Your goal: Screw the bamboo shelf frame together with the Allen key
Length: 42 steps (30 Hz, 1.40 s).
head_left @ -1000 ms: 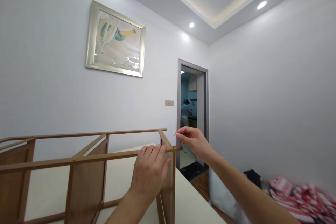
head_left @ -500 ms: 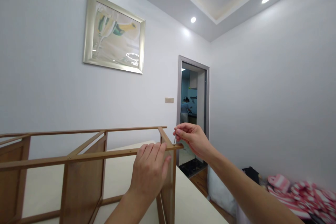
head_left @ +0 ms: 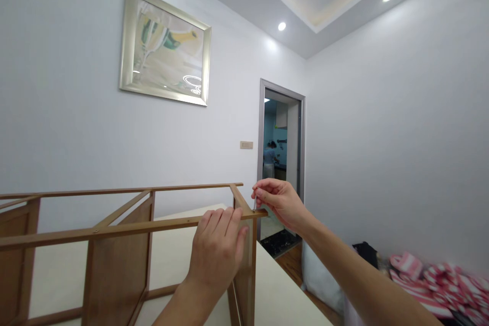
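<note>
A brown wooden shelf rack lies on its side on a pale tabletop, its shelf panels standing upright. My left hand is closed over the near rail, close to the end panel, with the fingers curled over the top. At the rail's right end, my right hand pinches a thin metal hex key between thumb and fingertips. The key points down, its lower tip at a screw hole in the rail where the end panel joins. How deep the tip sits cannot be made out.
The pale table extends beneath the rack. Beyond its right edge stands a white wrapped bundle, with red-and-white striped cloth farther right. A doorway opens behind my right hand; a person stands in the room beyond.
The view has shifted very slightly, and the rack's left part appears a little farther left. Both hands keep their places and grips, and the hex key stays at the same hole.
</note>
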Tool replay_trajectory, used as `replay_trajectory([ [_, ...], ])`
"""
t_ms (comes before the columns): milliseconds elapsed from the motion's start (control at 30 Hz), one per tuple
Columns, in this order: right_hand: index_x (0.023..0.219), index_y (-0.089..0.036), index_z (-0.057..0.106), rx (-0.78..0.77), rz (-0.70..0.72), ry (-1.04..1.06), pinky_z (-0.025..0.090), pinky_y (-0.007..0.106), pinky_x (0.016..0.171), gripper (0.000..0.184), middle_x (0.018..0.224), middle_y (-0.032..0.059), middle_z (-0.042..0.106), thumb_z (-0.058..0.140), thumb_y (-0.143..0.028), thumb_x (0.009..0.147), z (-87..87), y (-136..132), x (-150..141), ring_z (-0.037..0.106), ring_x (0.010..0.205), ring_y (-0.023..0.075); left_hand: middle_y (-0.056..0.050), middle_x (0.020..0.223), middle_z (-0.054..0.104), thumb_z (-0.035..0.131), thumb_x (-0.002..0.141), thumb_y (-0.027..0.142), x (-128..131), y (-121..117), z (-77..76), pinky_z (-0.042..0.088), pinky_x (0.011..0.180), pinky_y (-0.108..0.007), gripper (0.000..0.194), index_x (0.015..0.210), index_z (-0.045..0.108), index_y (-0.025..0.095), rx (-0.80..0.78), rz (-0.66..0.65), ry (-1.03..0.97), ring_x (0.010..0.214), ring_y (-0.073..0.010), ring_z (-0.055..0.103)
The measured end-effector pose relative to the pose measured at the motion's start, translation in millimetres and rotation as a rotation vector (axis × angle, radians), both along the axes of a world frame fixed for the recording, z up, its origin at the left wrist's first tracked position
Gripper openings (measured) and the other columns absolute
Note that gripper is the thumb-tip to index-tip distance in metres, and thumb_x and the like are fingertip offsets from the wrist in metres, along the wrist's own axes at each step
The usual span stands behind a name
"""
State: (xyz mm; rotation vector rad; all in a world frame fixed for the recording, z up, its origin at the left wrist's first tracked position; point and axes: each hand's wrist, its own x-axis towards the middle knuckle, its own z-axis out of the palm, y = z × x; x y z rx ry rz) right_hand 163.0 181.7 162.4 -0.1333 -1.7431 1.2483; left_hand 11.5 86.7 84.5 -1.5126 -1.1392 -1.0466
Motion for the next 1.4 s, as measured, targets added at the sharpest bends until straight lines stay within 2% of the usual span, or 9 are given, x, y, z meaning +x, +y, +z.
replay_trajectory([
  [333,0.080,-0.017,0.074,0.039,0.032,-0.009,0.046,0.024,0.058,0.017,0.072,0.0021,0.069,0.080,-0.033,0.075,-2.4,9,-4,0.057,0.059,0.0098,-0.008,0.097,0.069,0.058,0.089,0.016,1,0,0.3,0.043,0.090,-0.043,0.026,0.114,0.060,0.012,-0.002,-0.009,-0.003,0.093,-0.0247,0.061],
  [567,0.084,-0.018,0.077,0.132,0.016,-0.046,0.046,0.025,0.058,0.015,0.073,0.0024,0.070,0.079,-0.031,0.077,-2.9,14,-3,0.058,0.059,0.0106,-0.008,0.097,0.069,0.057,0.090,0.016,1,0,0.0,0.043,0.090,-0.044,0.025,0.114,0.061,0.013,0.000,-0.010,-0.017,0.093,-0.0247,0.062],
  [800,0.090,-0.022,0.079,0.101,0.013,0.058,0.045,0.026,0.059,0.016,0.072,0.0021,0.070,0.080,-0.028,0.076,-11.4,12,-6,0.058,0.060,0.0109,-0.009,0.097,0.069,0.057,0.088,0.015,1,1,-0.1,0.045,0.089,-0.045,0.027,0.115,0.061,0.012,-0.005,-0.021,-0.013,0.094,-0.0252,0.062],
  [967,0.096,-0.019,0.079,0.056,0.091,0.023,0.047,0.030,0.068,0.026,0.079,0.0061,0.072,0.076,-0.039,0.079,-8.0,5,2,0.061,0.069,0.0141,-0.008,0.099,0.069,0.057,0.088,0.015,-1,1,-0.5,0.045,0.090,-0.045,0.028,0.116,0.061,0.013,-0.014,-0.020,-0.018,0.095,-0.0255,0.062],
  [1133,0.077,-0.018,0.078,0.128,-0.059,-0.032,0.044,0.027,0.064,0.018,0.071,0.0039,0.070,0.079,-0.036,0.077,2.2,6,0,0.056,0.064,0.0115,-0.009,0.097,0.070,0.056,0.089,0.015,0,1,-1.1,0.045,0.090,-0.045,0.027,0.115,0.061,0.013,0.002,-0.021,-0.020,0.094,-0.0255,0.063],
  [1400,0.065,-0.015,0.071,0.086,-0.078,-0.110,0.034,0.022,0.049,0.024,0.054,-0.0023,0.058,0.084,-0.035,0.069,13.4,11,-9,0.045,0.050,0.0066,-0.008,0.098,0.069,0.054,0.090,0.014,1,0,-0.9,0.044,0.090,-0.044,0.026,0.115,0.061,0.014,-0.006,-0.025,-0.029,0.094,-0.0248,0.063],
])
